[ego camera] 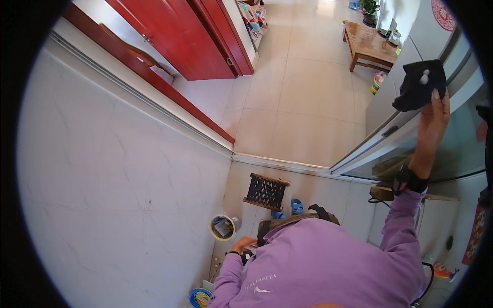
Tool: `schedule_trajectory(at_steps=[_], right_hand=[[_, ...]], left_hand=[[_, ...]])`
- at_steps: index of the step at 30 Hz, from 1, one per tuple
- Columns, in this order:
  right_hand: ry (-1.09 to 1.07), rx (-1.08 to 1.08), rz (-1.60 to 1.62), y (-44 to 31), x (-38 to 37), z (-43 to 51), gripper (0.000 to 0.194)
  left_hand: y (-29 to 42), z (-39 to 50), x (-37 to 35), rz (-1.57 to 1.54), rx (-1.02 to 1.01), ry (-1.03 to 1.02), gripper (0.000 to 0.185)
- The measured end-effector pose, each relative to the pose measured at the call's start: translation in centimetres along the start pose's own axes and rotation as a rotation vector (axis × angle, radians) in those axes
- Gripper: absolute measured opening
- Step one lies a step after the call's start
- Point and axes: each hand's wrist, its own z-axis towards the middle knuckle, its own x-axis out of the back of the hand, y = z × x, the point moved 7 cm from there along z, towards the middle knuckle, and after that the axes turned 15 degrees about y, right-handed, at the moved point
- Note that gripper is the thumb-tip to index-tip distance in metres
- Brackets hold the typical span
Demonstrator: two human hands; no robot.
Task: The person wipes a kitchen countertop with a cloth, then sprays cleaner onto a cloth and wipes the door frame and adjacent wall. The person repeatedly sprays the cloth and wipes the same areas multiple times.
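Observation:
My right hand is raised at the upper right, its fingers pinching the lower edge of a black cloth with a small white spot on it. The cloth is in front of the frame of a glass sliding door; whether it touches the frame cannot be told. A dark band with a small device circles that wrist. Down at the left of my waist, my left hand is beside a brown and black garment or bag, its fingers partly hidden by the purple sweatshirt.
A folding stool with a woven black seat stands on the tiles before my blue slippers. A lined waste bin stands by the marbled wall at left. The door track crosses the floor. Beyond are a red door and a low wooden table.

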Motion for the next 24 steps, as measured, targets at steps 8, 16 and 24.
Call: schedule_trajectory(at_steps=[8,16,24], right_hand=[[0.038,-0.007,0.007,0.3,0.5,0.0,0.035],[0.031,-0.009,-0.024,0.8,0.9,0.3,0.035],[-0.030,-0.026,0.048,0.1,0.2,-0.3,0.039]], left_hand=[[0.8,-4.2,-2.1,-0.173,-0.073,-0.036,0.014],[7.0,-17.8,-1.9,-0.067,-0.139,-0.148,0.021],[6.8,-13.2,-1.7,0.130,-0.299,-0.245,0.036]])
